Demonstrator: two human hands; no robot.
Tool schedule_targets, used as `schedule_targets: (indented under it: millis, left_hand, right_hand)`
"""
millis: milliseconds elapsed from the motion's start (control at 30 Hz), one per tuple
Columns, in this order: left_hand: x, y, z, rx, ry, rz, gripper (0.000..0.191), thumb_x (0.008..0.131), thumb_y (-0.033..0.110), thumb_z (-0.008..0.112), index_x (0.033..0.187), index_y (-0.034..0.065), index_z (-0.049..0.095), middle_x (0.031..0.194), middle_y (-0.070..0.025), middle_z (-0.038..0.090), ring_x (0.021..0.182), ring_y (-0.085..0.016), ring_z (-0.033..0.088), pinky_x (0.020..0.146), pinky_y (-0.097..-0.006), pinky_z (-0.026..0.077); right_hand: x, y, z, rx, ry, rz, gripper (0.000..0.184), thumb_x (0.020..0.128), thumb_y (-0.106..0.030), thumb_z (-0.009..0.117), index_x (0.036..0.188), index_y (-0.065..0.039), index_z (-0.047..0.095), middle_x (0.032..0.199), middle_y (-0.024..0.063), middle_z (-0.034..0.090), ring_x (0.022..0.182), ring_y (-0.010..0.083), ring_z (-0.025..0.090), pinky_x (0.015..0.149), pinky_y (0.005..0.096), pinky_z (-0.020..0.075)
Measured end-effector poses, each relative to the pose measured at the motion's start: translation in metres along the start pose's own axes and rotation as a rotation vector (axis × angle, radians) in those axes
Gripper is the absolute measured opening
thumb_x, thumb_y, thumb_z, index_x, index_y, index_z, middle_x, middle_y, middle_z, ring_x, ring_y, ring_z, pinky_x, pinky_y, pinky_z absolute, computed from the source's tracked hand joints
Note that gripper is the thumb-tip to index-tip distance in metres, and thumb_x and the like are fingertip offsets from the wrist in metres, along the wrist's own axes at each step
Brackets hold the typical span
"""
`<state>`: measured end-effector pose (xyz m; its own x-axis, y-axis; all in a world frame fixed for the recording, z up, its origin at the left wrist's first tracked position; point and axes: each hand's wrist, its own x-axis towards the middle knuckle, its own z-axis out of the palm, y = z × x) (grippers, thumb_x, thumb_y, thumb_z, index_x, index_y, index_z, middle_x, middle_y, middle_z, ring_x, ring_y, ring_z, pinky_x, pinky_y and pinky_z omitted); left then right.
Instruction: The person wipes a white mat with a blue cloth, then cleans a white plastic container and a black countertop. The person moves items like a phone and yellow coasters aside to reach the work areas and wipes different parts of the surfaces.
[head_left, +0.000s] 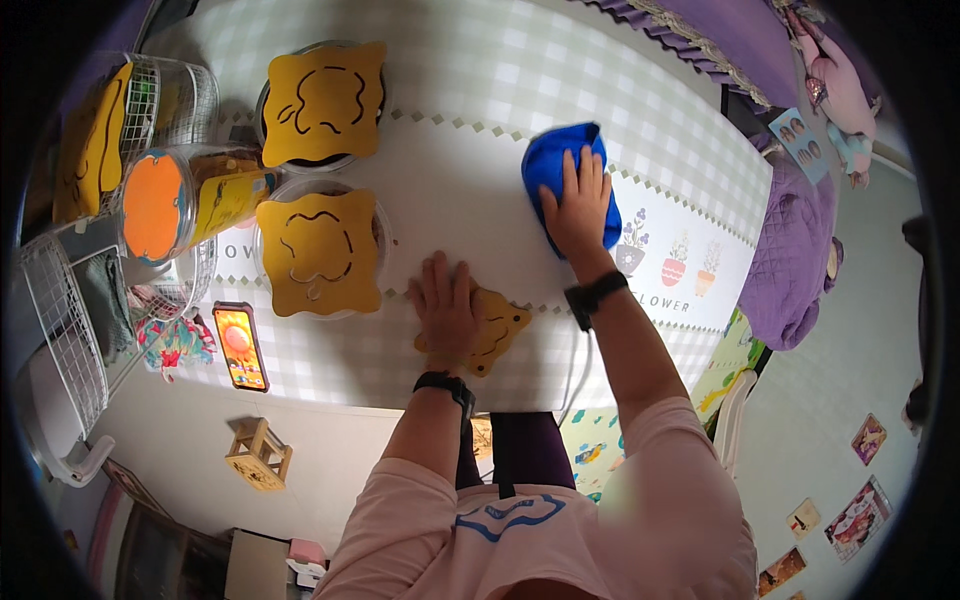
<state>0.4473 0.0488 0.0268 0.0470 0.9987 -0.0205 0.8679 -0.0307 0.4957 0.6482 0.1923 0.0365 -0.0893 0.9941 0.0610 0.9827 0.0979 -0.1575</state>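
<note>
My right hand (579, 201) lies over a blue cloth (551, 161) and holds it down against the tablecloth (465, 180). The cloth is folded or bunched, with its edges showing around my fingers. Nearer my body, my left hand (447, 304) rests flat with its fingers extended. It partly covers a yellow wavy-edged mat (496, 334) with dark dots at its corners. Two similar yellow mats, a far one (322, 105) and a nearer one (321, 255), sit on top of round containers to the left. What the containers hold is mostly hidden.
A clear jar with an orange lid (156, 204) stands left, beside white wire baskets (142, 105). A lit phone (240, 345) lies near the table's front left. A wooden stool (259, 456) stands on the floor; purple fabric (791, 255) hangs beyond the right edge.
</note>
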Motion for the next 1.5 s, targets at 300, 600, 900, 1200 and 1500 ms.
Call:
schedule_targets:
  millis: [300, 600, 900, 1200, 1500]
  left_hand:
    - [-0.002, 0.0, -0.003, -0.088, 0.015, -0.01, 0.047, 0.088, 0.031, 0.052, 0.128, 0.0074, 0.044, 0.14, -0.0245, 0.032, 0.129, -0.044, 0.031, 0.104, -0.0619, 0.022]
    - [0.0, -0.002, 0.004, -0.097, 0.269, 0.099, 0.051, 0.098, 0.041, 0.034, 0.134, 0.0044, 0.035, 0.142, -0.0262, 0.031, 0.128, -0.044, 0.032, 0.104, -0.0588, 0.023]
    - [0.0, 0.006, 0.003, 0.083, 0.174, 0.089, 0.047, 0.096, 0.033, 0.041, 0.132, 0.0024, 0.038, 0.141, -0.0266, 0.033, 0.129, -0.044, 0.032, 0.105, -0.0576, 0.023]
    - [0.001, 0.003, 0.007, 0.212, 0.136, 0.111, 0.044, 0.095, 0.03, 0.04, 0.132, 0.0063, 0.043, 0.142, -0.0236, 0.034, 0.131, -0.042, 0.031, 0.108, -0.0553, 0.021]
    - [0.002, 0.01, 0.005, 0.298, 0.071, 0.107, 0.046, 0.09, 0.021, 0.048, 0.131, 0.003, 0.041, 0.146, -0.0214, 0.028, 0.135, -0.04, 0.024, 0.109, -0.0547, 0.019]
  right_hand:
    - [0.057, -0.129, 0.029, 0.182, 0.015, -0.324, 0.06, 0.082, -0.044, 0.06, 0.131, -0.011, 0.05, 0.14, 0.0204, 0.038, 0.132, 0.0374, 0.03, 0.109, 0.0539, 0.0194]
    - [-0.031, -0.087, 0.001, 0.301, -0.184, -0.626, 0.042, 0.083, -0.037, 0.059, 0.12, -0.018, 0.06, 0.139, 0.009, 0.042, 0.132, 0.0274, 0.033, 0.11, 0.0493, 0.0219]
    - [-0.127, 0.019, -0.03, 0.234, -0.193, -0.14, 0.05, 0.078, -0.031, 0.066, 0.125, -0.017, 0.056, 0.142, 0.0092, 0.039, 0.136, 0.0276, 0.028, 0.11, 0.049, 0.0214]
    - [-0.25, 0.241, -0.047, -0.11, 0.094, 0.556, 0.06, 0.085, -0.034, 0.056, 0.133, -0.001, 0.042, 0.147, 0.0199, 0.029, 0.134, 0.04, 0.027, 0.107, 0.055, 0.021]
    - [-0.22, 0.366, -0.033, -0.236, 0.162, 0.893, 0.063, 0.09, -0.043, 0.044, 0.136, -0.001, 0.04, 0.147, 0.0217, 0.028, 0.135, 0.0398, 0.024, 0.108, 0.0543, 0.0194]
